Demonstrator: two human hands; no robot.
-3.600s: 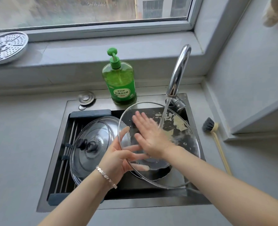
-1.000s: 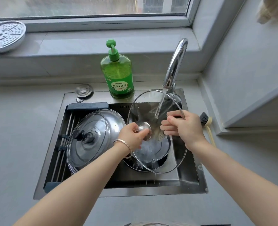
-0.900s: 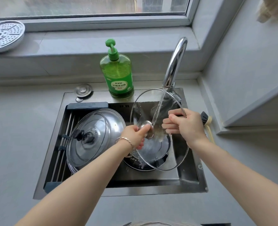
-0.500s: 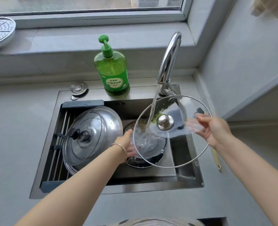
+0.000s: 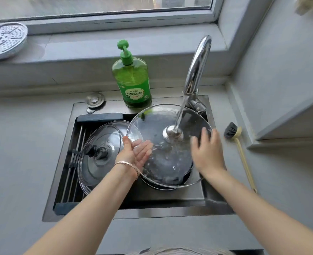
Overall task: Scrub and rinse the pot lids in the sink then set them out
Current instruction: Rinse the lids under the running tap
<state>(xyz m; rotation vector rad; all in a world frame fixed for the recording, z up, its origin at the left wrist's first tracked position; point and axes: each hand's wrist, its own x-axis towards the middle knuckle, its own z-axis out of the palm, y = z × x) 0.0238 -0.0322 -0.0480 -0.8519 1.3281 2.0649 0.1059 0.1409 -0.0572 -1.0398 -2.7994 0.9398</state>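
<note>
We see the glass lid (image 5: 157,122) held over the sink (image 5: 198,196), with the stream from the tap (image 5: 198,67) landing on its metal knob (image 5: 171,133). The left hand (image 5: 134,153) lies palm up under the lid's left edge, its straight fingers showing through the glass and carrying it. The right hand (image 5: 207,153), blurred, lies flat with spread fingers on the lid's right side, clasping nothing. A second lid (image 5: 100,162) rests in the sink's left part, and a brush (image 5: 241,146) lies on the worktop (image 5: 23,144).

Setting: domestic kitchen. Steel sink (image 5: 170,211) set into grey desk (image 5: 23,144) under a window (image 5: 96,4), tap (image 5: 198,65) running; green dish-soap pump bottle (image 5: 131,80) behind it, dish brush (image 5: 231,130) to the right. Perforated steamer plate (image 5: 4,40) on the sill (image 5: 115,39).
</note>
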